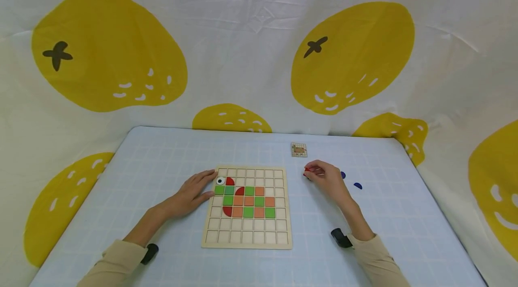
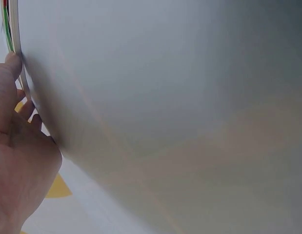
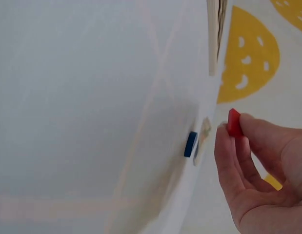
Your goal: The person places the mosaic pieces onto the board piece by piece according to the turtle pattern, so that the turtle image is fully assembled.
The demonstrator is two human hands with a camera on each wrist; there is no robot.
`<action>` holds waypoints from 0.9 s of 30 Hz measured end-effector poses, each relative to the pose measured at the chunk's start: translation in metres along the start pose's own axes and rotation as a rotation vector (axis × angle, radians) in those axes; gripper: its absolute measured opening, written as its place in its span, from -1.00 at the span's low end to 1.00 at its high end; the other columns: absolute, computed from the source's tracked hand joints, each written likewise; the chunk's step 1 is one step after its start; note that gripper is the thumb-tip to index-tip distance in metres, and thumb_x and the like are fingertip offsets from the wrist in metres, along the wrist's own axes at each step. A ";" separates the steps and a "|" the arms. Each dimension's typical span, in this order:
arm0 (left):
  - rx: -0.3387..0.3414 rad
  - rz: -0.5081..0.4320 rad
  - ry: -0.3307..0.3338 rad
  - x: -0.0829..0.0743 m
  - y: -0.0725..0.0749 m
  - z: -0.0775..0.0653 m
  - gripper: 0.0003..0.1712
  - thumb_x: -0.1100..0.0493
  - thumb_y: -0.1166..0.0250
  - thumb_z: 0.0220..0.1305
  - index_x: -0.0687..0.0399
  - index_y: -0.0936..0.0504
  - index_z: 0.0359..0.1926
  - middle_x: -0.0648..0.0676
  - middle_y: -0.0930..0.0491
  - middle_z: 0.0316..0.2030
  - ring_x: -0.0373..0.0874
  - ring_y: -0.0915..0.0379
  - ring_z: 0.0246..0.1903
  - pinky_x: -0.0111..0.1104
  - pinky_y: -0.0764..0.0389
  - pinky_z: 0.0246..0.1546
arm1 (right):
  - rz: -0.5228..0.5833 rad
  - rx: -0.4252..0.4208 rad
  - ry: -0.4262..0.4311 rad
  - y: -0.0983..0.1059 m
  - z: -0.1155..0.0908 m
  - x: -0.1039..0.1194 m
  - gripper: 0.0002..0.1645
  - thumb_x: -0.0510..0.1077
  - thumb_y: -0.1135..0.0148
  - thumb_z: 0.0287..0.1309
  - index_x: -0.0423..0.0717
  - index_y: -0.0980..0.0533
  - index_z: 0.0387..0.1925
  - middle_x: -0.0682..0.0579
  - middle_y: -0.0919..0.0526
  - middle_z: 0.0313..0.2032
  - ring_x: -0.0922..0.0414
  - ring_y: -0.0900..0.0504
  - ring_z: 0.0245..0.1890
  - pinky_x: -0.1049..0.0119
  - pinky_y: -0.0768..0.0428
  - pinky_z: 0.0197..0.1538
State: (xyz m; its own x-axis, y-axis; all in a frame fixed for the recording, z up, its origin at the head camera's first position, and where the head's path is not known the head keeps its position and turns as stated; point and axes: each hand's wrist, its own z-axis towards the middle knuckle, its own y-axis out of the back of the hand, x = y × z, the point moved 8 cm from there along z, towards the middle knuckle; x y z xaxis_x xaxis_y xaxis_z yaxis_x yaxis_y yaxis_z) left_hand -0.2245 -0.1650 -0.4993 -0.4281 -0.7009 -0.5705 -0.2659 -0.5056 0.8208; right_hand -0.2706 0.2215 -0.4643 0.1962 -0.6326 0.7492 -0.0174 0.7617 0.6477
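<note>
A square wooden grid board (image 1: 247, 246) lies in the middle of the table. Set in its cells are green and orange square tiles (image 1: 248, 212), a few red quarter-round tiles (image 1: 240, 191) and a white eye tile (image 1: 220, 181). My left hand (image 1: 190, 195) rests at the board's left edge, fingers extended and touching the rim. Right of the board, my right hand (image 1: 327, 179) pinches a small red tile (image 3: 234, 124) between thumb and fingers. The fingers partly cover its shape. In the right wrist view a dark blue piece (image 3: 190, 144) lies on the table beyond that hand.
A small pattern card (image 1: 299, 150) lies near the table's far edge. Two blue pieces are right of my right hand: a half-round one (image 1: 358, 186) and another (image 1: 343, 174) partly hidden by the hand. A lemon-printed cloth (image 1: 243, 53) hangs behind the table.
</note>
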 end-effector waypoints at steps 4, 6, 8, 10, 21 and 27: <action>0.000 -0.003 -0.012 -0.001 0.000 0.000 -0.27 0.06 -0.18 0.56 0.19 -0.16 0.58 0.23 -0.11 0.56 0.25 0.04 0.53 0.26 -0.04 0.44 | 0.029 0.010 0.039 -0.008 0.002 0.009 -0.80 -0.25 -0.43 0.27 -0.24 -0.67 -0.10 -0.01 -0.74 -0.25 0.05 -0.72 -0.21 0.32 -0.70 -0.07; -0.001 -0.005 -0.015 -0.001 0.000 0.000 -0.27 0.06 -0.18 0.56 0.20 -0.16 0.58 0.24 -0.11 0.55 0.24 0.03 0.52 0.25 -0.04 0.45 | 0.043 0.018 0.049 -0.013 0.003 0.013 -0.81 -0.24 -0.43 0.27 -0.23 -0.67 -0.11 0.00 -0.75 -0.26 0.06 -0.72 -0.23 0.35 -0.68 -0.10; -0.001 -0.002 -0.015 -0.001 0.000 0.000 -0.27 0.06 -0.18 0.56 0.20 -0.16 0.58 0.24 -0.11 0.55 0.25 0.03 0.52 0.24 -0.04 0.45 | 0.047 0.031 0.060 -0.019 0.004 0.018 -0.83 -0.24 -0.42 0.28 -0.21 -0.67 -0.12 0.02 -0.75 -0.28 0.08 -0.71 -0.25 0.36 -0.67 -0.13; -0.001 -0.001 -0.012 -0.001 0.000 0.000 -0.27 0.05 -0.18 0.56 0.20 -0.16 0.58 0.23 -0.11 0.56 0.25 0.03 0.52 0.25 -0.04 0.45 | 0.052 0.045 0.062 -0.025 0.005 0.022 -0.84 -0.23 -0.41 0.29 -0.20 -0.68 -0.13 0.04 -0.74 -0.30 0.11 -0.70 -0.27 0.37 -0.66 -0.14; -0.001 -0.005 -0.010 0.000 0.000 0.000 -0.27 0.05 -0.17 0.57 0.19 -0.16 0.58 0.23 -0.11 0.56 0.25 0.04 0.53 0.25 -0.04 0.44 | 0.056 0.162 0.091 -0.057 0.005 0.042 -0.91 -0.21 -0.42 0.29 -0.11 -0.69 -0.18 0.13 -0.71 -0.32 0.19 -0.65 -0.29 0.34 -0.67 -0.12; 0.004 -0.004 -0.010 0.000 0.000 0.000 -0.26 0.05 -0.18 0.56 0.18 -0.15 0.59 0.22 -0.11 0.56 0.25 0.04 0.53 0.25 -0.04 0.44 | 0.090 0.228 0.128 -0.070 0.002 0.051 -0.90 -0.21 -0.40 0.30 -0.12 -0.69 -0.17 0.11 -0.71 -0.31 0.18 -0.64 -0.29 0.34 -0.66 -0.13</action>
State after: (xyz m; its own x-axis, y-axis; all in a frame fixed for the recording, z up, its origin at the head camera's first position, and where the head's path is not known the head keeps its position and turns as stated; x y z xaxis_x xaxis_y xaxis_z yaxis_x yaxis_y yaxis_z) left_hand -0.2249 -0.1651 -0.4996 -0.4358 -0.6939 -0.5732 -0.2710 -0.5061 0.8188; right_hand -0.2611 0.1357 -0.4707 0.3058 -0.5298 0.7911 -0.2581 0.7536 0.6045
